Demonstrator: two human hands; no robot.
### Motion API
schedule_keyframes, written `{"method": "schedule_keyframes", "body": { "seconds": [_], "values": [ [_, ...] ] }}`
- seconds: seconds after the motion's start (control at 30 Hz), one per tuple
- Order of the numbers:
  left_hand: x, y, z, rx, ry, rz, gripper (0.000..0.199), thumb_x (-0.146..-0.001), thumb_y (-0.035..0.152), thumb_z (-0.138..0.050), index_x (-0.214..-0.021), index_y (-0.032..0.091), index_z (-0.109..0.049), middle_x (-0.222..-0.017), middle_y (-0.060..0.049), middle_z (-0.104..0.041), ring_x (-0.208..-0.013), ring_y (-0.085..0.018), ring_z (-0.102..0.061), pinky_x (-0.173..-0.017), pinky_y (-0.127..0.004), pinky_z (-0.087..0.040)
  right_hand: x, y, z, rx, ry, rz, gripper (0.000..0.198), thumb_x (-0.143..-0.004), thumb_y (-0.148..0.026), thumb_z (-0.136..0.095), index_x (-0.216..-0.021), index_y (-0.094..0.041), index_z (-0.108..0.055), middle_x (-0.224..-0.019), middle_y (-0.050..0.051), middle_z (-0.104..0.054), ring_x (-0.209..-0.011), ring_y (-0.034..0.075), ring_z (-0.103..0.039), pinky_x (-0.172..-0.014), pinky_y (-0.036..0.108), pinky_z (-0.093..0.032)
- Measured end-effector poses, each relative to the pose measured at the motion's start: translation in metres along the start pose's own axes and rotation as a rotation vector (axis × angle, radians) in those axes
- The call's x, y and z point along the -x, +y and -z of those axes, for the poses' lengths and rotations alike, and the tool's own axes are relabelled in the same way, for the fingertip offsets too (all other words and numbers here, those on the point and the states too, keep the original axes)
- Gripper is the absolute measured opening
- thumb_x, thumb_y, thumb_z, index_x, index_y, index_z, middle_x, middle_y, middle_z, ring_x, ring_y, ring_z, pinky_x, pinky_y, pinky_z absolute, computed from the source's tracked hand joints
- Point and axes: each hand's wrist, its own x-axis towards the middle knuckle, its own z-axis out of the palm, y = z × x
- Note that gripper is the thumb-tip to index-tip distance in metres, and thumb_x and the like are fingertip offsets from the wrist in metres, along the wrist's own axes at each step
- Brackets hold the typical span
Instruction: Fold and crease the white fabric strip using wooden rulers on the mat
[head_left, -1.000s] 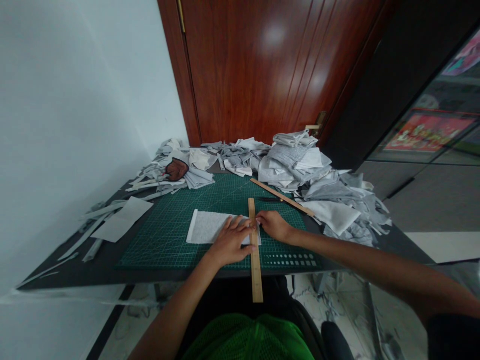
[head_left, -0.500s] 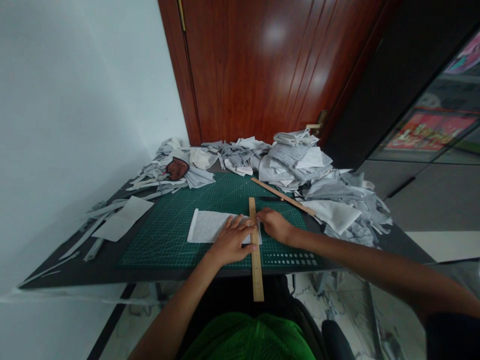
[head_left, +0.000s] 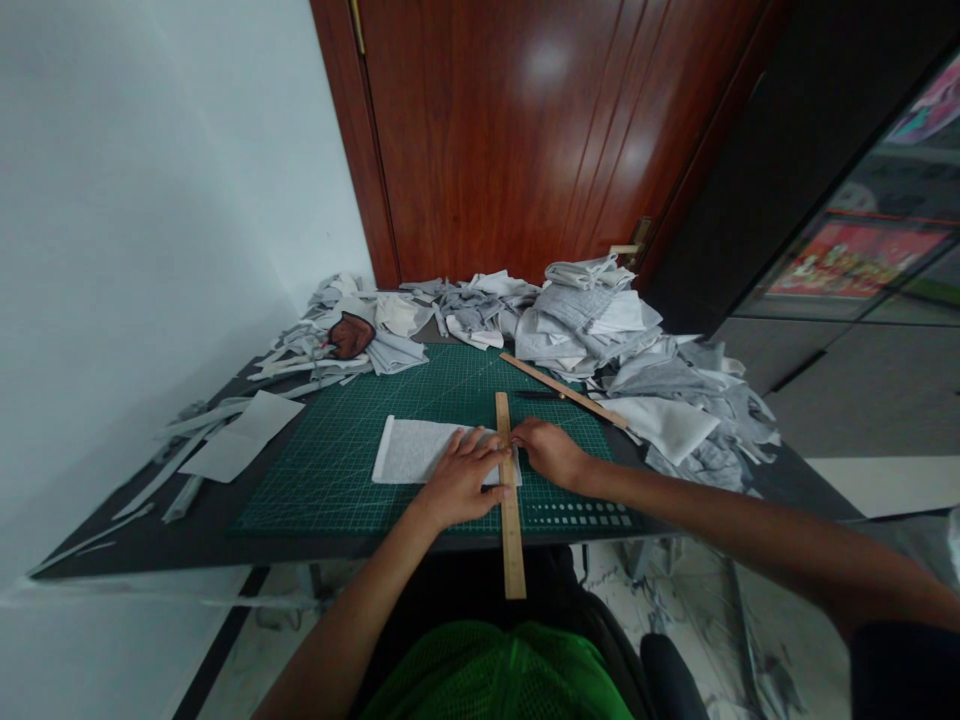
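A light grey piece of cloth (head_left: 409, 452) lies flat on the green cutting mat (head_left: 315, 480), its left edge folded into a pale band. Across the cloth's right end runs a wooden ruler (head_left: 513, 545), pointing away from me and jutting past the table's front edge. My left hand (head_left: 465, 482) rests flat with fingers spread, over the cloth and onto the ruler. Close against the ruler's right side is my right hand (head_left: 553, 452), its fingers curled and pinched near the cloth's narrow strip. Whatever sits in that pinch is hidden.
A second wooden ruler (head_left: 562, 388) lies slantwise near dark-handled scissors (head_left: 541, 395). Cloth scraps (head_left: 592, 320) are heaped at the back and right. Strips and a brown dark-edged piece (head_left: 351, 336) lie at left, near a white sheet (head_left: 244, 437). A wooden door (head_left: 495, 130) stands behind.
The whole view has shifted very slightly. Both hands, the ruler and the cloth keep their places relative to one another.
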Motion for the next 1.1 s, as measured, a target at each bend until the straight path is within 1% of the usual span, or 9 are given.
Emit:
{"method": "schedule_keyframes", "body": {
  "seconds": [0.1,0.2,0.3,0.43,0.67,0.9,1.1],
  "values": [
    [0.000,0.000,0.000,-0.014,-0.011,0.001,0.058,-0.094,0.047,-0.066,-0.148,0.030,-0.052,-0.157,-0.007,-0.051,-0.154,-0.035,-0.031,-0.127,-0.062,-0.018,0.005,-0.005,0.002,0.017,-0.011,0.011,0.028,-0.097,-0.005,-0.049,-0.095,-0.017,-0.075,-0.097,0.010,-0.072,-0.087,0.020,-0.067,-0.077,0.027,-0.045],
    [0.000,0.000,0.000,-0.013,-0.001,-0.005,0.058,-0.094,0.046,-0.066,-0.148,0.030,-0.052,-0.154,-0.007,-0.053,-0.153,-0.035,-0.033,-0.127,-0.061,-0.018,0.011,-0.010,0.003,0.027,-0.022,0.037,0.029,-0.097,-0.005,-0.049,-0.101,-0.017,-0.075,-0.097,0.010,-0.072,-0.086,0.020,-0.066,-0.078,0.029,-0.045],
    [0.000,0.000,-0.001,-0.007,0.011,-0.009,0.054,-0.094,0.046,-0.066,-0.145,0.032,-0.053,-0.156,-0.006,-0.052,-0.154,-0.034,-0.032,-0.127,-0.061,-0.017,0.019,-0.015,0.003,0.028,-0.036,0.068,0.030,-0.096,-0.003,-0.050,-0.105,-0.018,-0.075,-0.098,0.010,-0.072,-0.087,0.021,-0.066,-0.080,0.029,-0.045],
    [0.000,0.001,0.000,-0.015,-0.014,-0.009,0.048,-0.095,0.046,-0.065,-0.139,0.028,-0.058,-0.158,-0.008,-0.049,-0.154,-0.035,-0.031,-0.127,-0.061,-0.018,0.032,-0.020,0.001,0.028,-0.056,0.084,0.028,-0.095,-0.003,-0.051,-0.102,-0.017,-0.074,-0.096,0.010,-0.072,-0.084,0.021,-0.066,-0.079,0.030,-0.045],
    [-0.001,0.001,0.000,-0.026,-0.010,-0.016,0.049,-0.095,0.045,-0.064,-0.139,0.025,-0.057,-0.154,-0.008,-0.054,-0.154,-0.035,-0.032,-0.127,-0.060,-0.019,0.049,-0.024,-0.004,-0.005,-0.074,0.131,0.029,-0.091,0.000,-0.052,-0.100,-0.018,-0.073,-0.098,0.008,-0.070,-0.088,0.020,-0.065,-0.082,0.030,-0.045],
    [-0.001,0.002,0.000,-0.017,0.002,-0.014,0.048,-0.095,0.048,-0.065,-0.137,0.026,-0.059,-0.154,-0.009,-0.053,-0.153,-0.036,-0.033,-0.126,-0.062,-0.021,0.043,-0.024,-0.001,-0.077,-0.080,0.136,0.020,-0.094,-0.005,-0.055,-0.090,-0.017,-0.070,-0.091,0.007,-0.070,-0.080,0.018,-0.065,-0.073,0.027,-0.045],
    [-0.001,0.002,-0.001,-0.033,-0.001,-0.014,0.046,-0.095,0.047,-0.065,-0.136,0.028,-0.059,-0.154,-0.008,-0.053,-0.153,-0.035,-0.033,-0.126,-0.061,-0.021,0.033,-0.017,-0.001,-0.145,-0.077,0.156,0.019,-0.097,-0.007,-0.054,-0.091,-0.018,-0.069,-0.093,0.006,-0.072,-0.086,0.018,-0.068,-0.077,0.026,-0.047]
  ]
}}
